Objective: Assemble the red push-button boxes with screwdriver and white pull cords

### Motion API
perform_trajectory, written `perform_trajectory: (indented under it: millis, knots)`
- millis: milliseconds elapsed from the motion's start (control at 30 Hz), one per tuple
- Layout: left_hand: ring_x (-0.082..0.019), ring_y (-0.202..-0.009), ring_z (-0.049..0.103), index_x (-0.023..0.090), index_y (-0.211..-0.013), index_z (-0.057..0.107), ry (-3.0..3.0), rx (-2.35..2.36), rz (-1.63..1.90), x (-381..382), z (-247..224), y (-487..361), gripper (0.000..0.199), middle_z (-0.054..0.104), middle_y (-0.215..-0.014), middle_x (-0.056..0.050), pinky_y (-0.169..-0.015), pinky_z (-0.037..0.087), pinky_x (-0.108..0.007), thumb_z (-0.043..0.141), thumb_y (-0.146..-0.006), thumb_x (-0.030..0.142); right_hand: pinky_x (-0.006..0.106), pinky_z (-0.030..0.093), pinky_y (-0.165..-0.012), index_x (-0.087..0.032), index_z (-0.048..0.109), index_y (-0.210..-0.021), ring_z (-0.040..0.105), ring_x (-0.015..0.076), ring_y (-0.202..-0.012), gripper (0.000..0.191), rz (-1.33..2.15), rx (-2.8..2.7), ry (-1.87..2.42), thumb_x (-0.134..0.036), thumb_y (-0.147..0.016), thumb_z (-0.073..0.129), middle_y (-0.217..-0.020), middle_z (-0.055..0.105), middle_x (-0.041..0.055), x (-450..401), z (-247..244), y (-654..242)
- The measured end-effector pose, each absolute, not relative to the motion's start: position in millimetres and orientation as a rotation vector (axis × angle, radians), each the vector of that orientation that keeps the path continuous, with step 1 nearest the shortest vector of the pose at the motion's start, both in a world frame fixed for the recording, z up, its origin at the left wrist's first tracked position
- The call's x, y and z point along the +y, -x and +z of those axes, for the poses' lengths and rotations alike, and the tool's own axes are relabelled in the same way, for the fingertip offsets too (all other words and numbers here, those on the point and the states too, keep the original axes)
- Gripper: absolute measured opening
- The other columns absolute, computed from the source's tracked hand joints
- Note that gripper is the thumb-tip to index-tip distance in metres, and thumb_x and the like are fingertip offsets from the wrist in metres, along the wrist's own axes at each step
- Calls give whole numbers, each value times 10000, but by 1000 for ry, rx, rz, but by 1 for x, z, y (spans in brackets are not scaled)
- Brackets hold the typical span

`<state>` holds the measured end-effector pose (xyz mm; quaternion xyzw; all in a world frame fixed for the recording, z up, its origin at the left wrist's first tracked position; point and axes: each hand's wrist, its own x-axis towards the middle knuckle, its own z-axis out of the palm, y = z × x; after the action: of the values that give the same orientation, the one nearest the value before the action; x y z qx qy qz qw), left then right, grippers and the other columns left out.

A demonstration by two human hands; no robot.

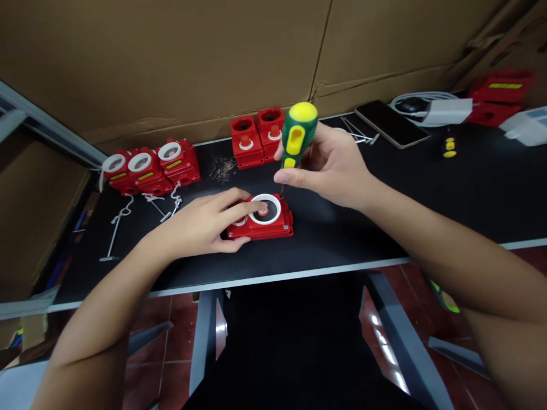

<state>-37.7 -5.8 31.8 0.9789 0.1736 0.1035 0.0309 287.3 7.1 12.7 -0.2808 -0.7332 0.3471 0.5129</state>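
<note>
A red box-shaped device [273,229] with a white ring around a dark round window lies on the black tabletop in front of me. My left hand [209,219] grips it from the left, thumb along the near side and a fingertip on the window. My right hand [331,162] is closed around a green and yellow screwdriver [301,134], held upright over the device. The shaft points down to the far right corner of the device; whether the tip sits in a screw I cannot make out.
Several red devices with white rings [173,159] stand at the left, with small metal T-bars on strings [113,239]. Two red housings [247,142] are behind. To the right lie a phone [393,122], a white charger [448,111] and further red housings [498,94]. Cardboard [192,57] backs the table.
</note>
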Motion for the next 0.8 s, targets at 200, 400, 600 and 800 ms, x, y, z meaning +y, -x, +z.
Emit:
perform_trajectory:
  millis: [200,400,600,800]
  knots:
    - [-304,-1217,856,270,-1703,630,-2994,570,299,-7,32,37,523,764,-1534,-152,-1027,726,-398,719,-1203,395,351,654,-648,-290,774,-1119,639,186,-782,589,862,-1701,696,-703,-856,1103,-1029,720,13,8,14,-286]
    - [-301,-1206,852,269,-1716,630,-2992,592,277,-8,34,37,536,769,-1532,-155,-1015,718,-386,715,-1199,383,307,642,-641,-259,800,-1249,698,154,-753,373,892,-1714,619,-403,-981,1014,-1144,868,54,0,22,-286]
    - [-310,-1237,845,260,-1681,661,-2982,585,285,-7,34,38,513,762,-1541,-159,-1052,721,-400,728,-1184,367,249,599,-579,-226,838,-1217,745,165,-840,513,993,-1775,528,-708,-1056,906,-1144,820,69,1,22,-287]
    - [-306,-1236,846,258,-1658,655,-2978,577,286,-7,34,37,484,765,-1562,-153,-1038,723,-400,718,-1190,363,286,627,-647,-267,855,-1021,631,150,-792,538,819,-1753,667,-734,-871,1076,-1043,694,19,3,21,-283]
